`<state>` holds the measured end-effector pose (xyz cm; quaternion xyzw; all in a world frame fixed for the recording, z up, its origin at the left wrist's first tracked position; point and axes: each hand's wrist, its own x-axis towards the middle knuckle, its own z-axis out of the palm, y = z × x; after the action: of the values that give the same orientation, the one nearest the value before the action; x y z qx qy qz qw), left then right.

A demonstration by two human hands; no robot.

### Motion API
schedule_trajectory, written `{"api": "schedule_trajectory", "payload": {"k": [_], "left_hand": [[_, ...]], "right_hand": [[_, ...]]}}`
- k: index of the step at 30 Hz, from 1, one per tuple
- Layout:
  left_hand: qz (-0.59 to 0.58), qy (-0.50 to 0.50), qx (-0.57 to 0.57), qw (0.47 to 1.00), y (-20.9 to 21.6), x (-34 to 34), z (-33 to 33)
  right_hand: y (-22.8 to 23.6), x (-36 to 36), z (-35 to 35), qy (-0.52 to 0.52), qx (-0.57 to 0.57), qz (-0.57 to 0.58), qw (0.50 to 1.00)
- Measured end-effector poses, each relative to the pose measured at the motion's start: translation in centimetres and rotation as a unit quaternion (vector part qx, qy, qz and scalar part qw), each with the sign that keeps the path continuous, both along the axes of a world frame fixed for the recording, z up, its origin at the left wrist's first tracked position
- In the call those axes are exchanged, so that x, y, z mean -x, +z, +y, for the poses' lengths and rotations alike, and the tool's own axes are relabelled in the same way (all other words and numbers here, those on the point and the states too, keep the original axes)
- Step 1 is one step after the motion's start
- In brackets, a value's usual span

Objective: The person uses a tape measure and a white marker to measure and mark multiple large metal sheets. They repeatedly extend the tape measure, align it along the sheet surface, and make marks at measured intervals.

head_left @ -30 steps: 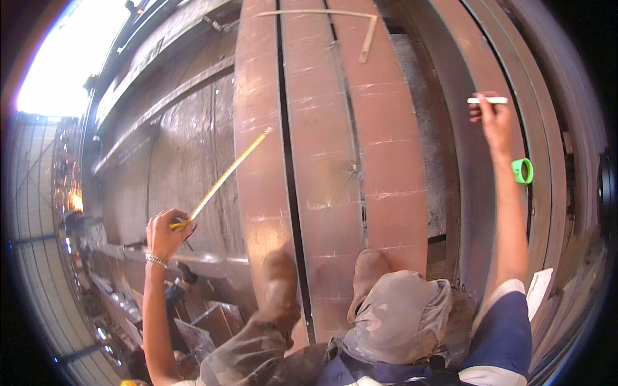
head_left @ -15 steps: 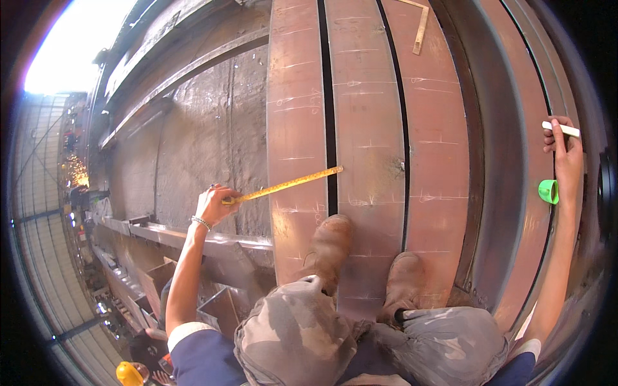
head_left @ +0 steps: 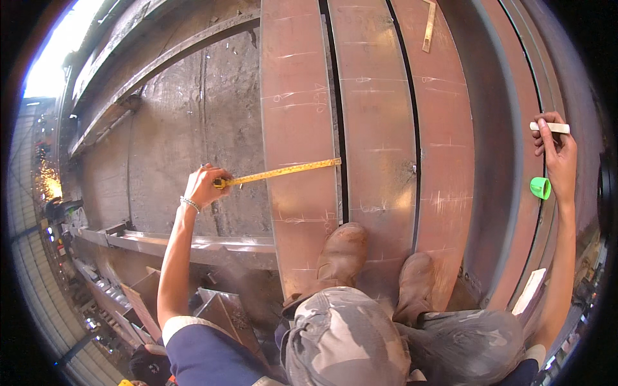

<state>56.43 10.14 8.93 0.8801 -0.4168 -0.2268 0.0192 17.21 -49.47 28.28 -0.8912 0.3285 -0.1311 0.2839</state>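
Observation:
My left hand is closed round the case end of a yellow tape measure. Its blade stretches across the left reddish steel strip, and the tip is at that strip's right edge, by a dark gap. Far to the right, my right hand pinches a short white stick that looks like chalk. Below that hand, beside the forearm, is a small green cup-shaped piece. White lines and marks cross the left strip, the middle strip and the right strip.
An L-shaped square lies on the right strip's far end. My boots rest on the strips. Steel beams run at the left, above a dirty lower surface. Sparks fly at the far left. A pale flat piece lies near my right forearm.
The tape's tip has drawn back from the middle strip across the gap to the left strip's edge. The white stick remains in my right hand. The view has shifted slightly.

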Motion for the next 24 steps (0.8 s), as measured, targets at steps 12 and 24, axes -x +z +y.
{"api": "schedule_trajectory", "payload": {"k": [12,24], "left_hand": [[0.022,-0.04,0.054,0.997,-1.8,-0.8,-0.7],[0.001,-0.086,0.072,0.994,-2.8,-1.7,-1.4]], "right_hand": [[3.6,-10.9,6.3,0.124,0.041,0.033,0.991],[0.1,-21.0,13.6,0.267,0.042,-0.034,0.962]]}}
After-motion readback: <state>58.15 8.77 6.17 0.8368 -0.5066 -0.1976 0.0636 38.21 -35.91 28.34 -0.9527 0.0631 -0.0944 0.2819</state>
